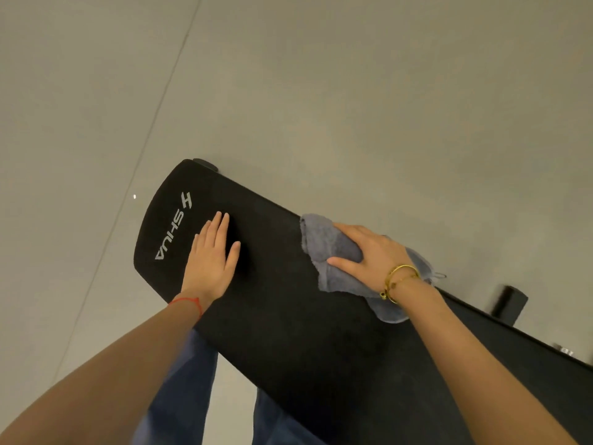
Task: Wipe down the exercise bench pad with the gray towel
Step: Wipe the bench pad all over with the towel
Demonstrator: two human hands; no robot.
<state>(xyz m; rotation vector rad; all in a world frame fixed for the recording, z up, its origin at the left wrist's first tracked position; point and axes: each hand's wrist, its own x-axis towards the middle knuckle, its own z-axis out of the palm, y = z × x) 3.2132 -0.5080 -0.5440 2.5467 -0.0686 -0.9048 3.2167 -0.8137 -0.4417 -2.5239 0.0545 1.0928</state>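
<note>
A long black bench pad (288, 316) with white lettering near its rounded far end runs from the upper left toward the lower right. My left hand (211, 255) lies flat on the pad beside the lettering, fingers spread, holding nothing. My right hand (365, 255) presses down on the crumpled gray towel (324, 245), which lies on the pad's far edge and partly hangs over it. Part of the towel is hidden under my palm and wrist.
Pale gray floor (321, 91) surrounds the bench, with a thin seam running diagonally at the left. A black frame part (510, 303) of the bench sticks out at the right. My legs in blue jeans (189, 396) stand below the pad's near edge.
</note>
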